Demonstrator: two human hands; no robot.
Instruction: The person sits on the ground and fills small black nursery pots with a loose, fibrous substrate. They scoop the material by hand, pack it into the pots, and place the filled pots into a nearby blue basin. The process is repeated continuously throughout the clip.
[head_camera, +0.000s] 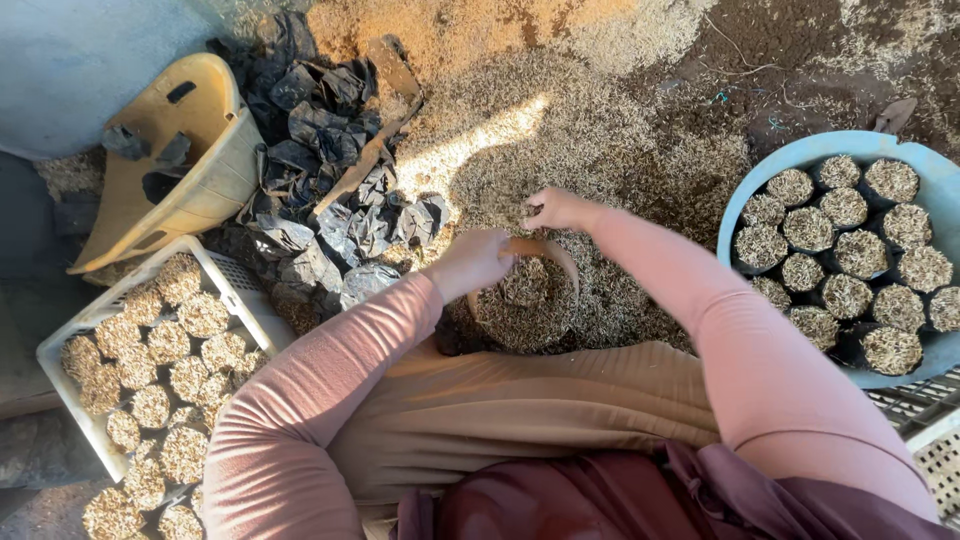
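**Filling a bag with husk**

Left hand (470, 262) closed around the rim of a small bag (524, 285), which sits upright on the husk heap (560, 150) just ahead of the knees. Right hand (556, 209) curled, fingers down at the bag's far edge; it seems to pinch the rim or a tan scoop-like piece there (blurred, cannot tell which). Bag mouth looks nearly full.

To do it well, as I judge: keep the left grip steady so the mouth stays round and level, push husk in from the far side, tamp lightly, top up flush.

Nearby: blue tub (765, 170) of filled bags at right, white crate (245, 290) of them at left, loose empty black bags (330, 150) beside a tipped yellow chair (200, 130).
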